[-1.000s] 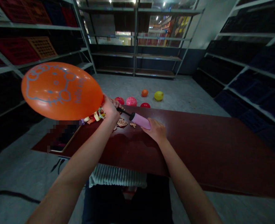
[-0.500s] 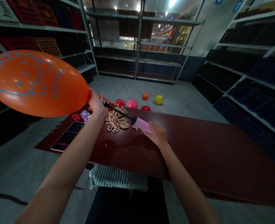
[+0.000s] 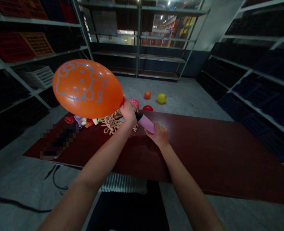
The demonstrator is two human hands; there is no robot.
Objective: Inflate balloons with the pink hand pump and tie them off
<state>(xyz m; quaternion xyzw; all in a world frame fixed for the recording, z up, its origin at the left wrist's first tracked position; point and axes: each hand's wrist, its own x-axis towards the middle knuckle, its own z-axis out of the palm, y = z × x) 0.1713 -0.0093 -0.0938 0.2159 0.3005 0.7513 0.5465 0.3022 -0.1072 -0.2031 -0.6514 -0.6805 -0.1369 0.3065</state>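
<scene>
My left hand (image 3: pixel 128 110) is closed around the neck of a large orange balloon (image 3: pixel 87 89), where it meets the black end of a balloon pump. The balloon is inflated and printed with a cat face and the words "hello kitty". My right hand (image 3: pixel 159 134) grips the pink barrel of the balloon pump (image 3: pixel 146 123). Both hands are close together above the table, and the pump's black rod is hidden between them. Beneath and behind my left hand lies a tangled heap of beige string-like pieces (image 3: pixel 111 123).
On the dark red table (image 3: pixel 204 147), uninflated balloons (image 3: pixel 78 121) lie at the left, near a blurred-out dark object (image 3: pixel 60 141). Beyond the table, a yellow balloon (image 3: pixel 161 98) and a small orange balloon (image 3: pixel 147 95) rest on the floor. Metal shelves (image 3: pixel 160 57) stand behind.
My left hand has moved right with the orange balloon, toward my right hand. The pump's rod, exposed before, has gone into the barrel. The view has shifted slightly.
</scene>
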